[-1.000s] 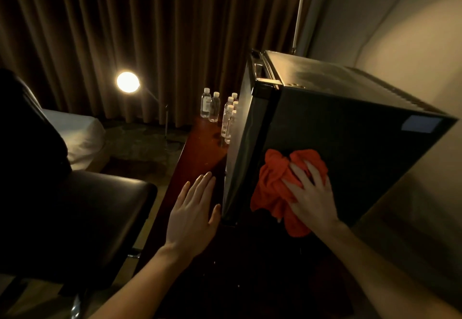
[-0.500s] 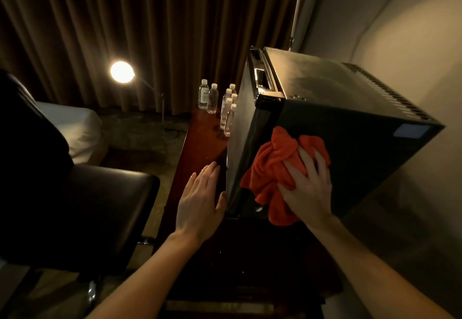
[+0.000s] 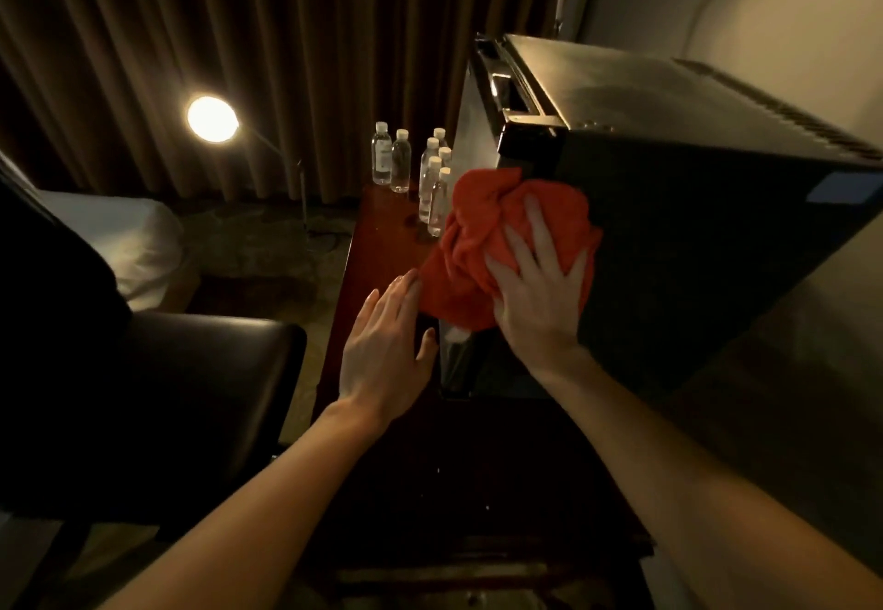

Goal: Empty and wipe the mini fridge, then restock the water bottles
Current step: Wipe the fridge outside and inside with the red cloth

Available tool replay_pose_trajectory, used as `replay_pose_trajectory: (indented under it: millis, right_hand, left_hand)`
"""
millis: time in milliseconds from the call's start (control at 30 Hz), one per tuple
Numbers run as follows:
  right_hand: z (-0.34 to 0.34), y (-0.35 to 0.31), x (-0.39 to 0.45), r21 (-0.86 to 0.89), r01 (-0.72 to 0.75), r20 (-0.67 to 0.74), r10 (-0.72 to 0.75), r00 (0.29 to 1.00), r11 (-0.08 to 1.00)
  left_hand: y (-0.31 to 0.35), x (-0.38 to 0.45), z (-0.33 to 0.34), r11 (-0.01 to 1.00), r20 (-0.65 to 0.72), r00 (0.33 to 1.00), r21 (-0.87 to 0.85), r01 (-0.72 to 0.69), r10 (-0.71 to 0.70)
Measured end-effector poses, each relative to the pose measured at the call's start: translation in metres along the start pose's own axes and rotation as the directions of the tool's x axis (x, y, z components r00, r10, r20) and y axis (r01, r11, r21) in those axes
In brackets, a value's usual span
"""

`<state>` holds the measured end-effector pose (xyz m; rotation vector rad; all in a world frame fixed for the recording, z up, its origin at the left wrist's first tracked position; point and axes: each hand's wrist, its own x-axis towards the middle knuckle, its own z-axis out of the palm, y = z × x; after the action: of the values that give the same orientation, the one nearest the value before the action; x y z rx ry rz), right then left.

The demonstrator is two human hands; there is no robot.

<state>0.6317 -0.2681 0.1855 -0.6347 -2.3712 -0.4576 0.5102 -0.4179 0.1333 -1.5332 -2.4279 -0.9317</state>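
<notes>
Dim lamplight and dark curtains frame a wooden table (image 3: 382,222) carrying the mini fridge (image 3: 693,237). Fingers spread, the right hand (image 3: 537,294) presses a crumpled red cloth (image 3: 482,246) flat against the fridge's near side panel; over the last second it has climbed from low on that panel toward the front corner, so the cloth now overhangs the edge. The left hand (image 3: 384,351), open with straight fingers, has lifted slightly, its fingertips nearly touching the cloth's lower fold. This looks like exterior wiping nearing the door side, with restocking not begun. Six water bottles (image 3: 415,175) stand on the table's far end beside the fridge front, near the cloth's path. A black chair (image 3: 191,370) crowds the left.
</notes>
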Motion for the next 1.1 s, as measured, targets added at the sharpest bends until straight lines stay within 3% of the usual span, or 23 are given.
replay_pose_trajectory:
  millis: [100, 167, 233, 300, 367, 433, 500, 600, 700, 833, 967, 1100]
  right_hand:
    - [0.035, -0.005, -0.044, -0.072, 0.095, 0.179, -0.081, 0.981, 0.993]
    - [0.059, -0.008, -0.075, -0.162, 0.194, 0.386, -0.119, 0.915, 0.968]
    - [0.073, -0.01, -0.098, -0.194, 0.24, 0.479, -0.121, 0.869, 0.951]
    - [0.073, -0.009, -0.099, -0.149, 0.144, 0.343, -0.085, 0.935, 0.978]
    - [0.063, -0.013, -0.078, -0.027, -0.02, 0.068, 0.022, 0.997, 0.999]
    - [0.052, -0.017, -0.052, 0.089, -0.159, -0.088, 0.167, 0.982, 0.983]
    - [0.054, -0.025, -0.042, 0.12, -0.213, -0.124, 0.228, 0.966, 0.97]
    - [0.077, -0.04, -0.065, 0.074, -0.206, -0.047, 0.21, 0.977, 0.976]
    - [0.112, -0.049, -0.109, 0.014, -0.186, 0.148, 0.182, 0.972, 0.982]
    - [0.164, -0.062, -0.188, -0.012, -0.138, 0.421, 0.131, 0.898, 0.99]
    - [0.19, -0.06, -0.204, 0.023, -0.172, 0.478, 0.14, 0.867, 0.985]
    - [0.169, -0.043, -0.193, 0.014, -0.034, 0.464, 0.024, 0.886, 0.999]
  left_hand:
    - [-0.017, 0.001, 0.005, 1.0, 0.015, 1.0, 0.005, -0.021, 0.021]
    - [-0.029, -0.001, 0.01, 0.999, 0.04, 0.998, 0.013, -0.047, 0.047]
    - [-0.04, -0.004, 0.015, 0.998, 0.057, 0.997, 0.013, -0.062, 0.061]
    - [-0.051, -0.007, 0.021, 0.998, 0.063, 0.996, 0.014, -0.068, 0.067]
    - [-0.06, -0.011, 0.028, 0.998, 0.089, 0.994, 0.012, -0.068, 0.067]
    - [-0.067, -0.014, 0.035, 0.998, 0.108, 0.992, -0.003, -0.061, 0.061]
    - [-0.071, -0.014, 0.04, 0.998, 0.113, 0.991, -0.016, -0.064, 0.066]
    - [-0.076, -0.01, 0.048, 0.997, 0.109, 0.991, -0.023, -0.08, 0.082]
    - [-0.08, -0.007, 0.056, 0.997, 0.113, 0.99, -0.012, -0.078, 0.079]
    - [-0.089, -0.011, 0.069, 0.995, 0.146, 0.984, -0.008, -0.103, 0.103]
    - [-0.099, -0.015, 0.08, 0.99, 0.136, 0.981, 0.012, -0.142, 0.139]
    - [-0.09, -0.019, 0.077, 0.988, 0.149, 0.977, -0.008, -0.153, 0.153]
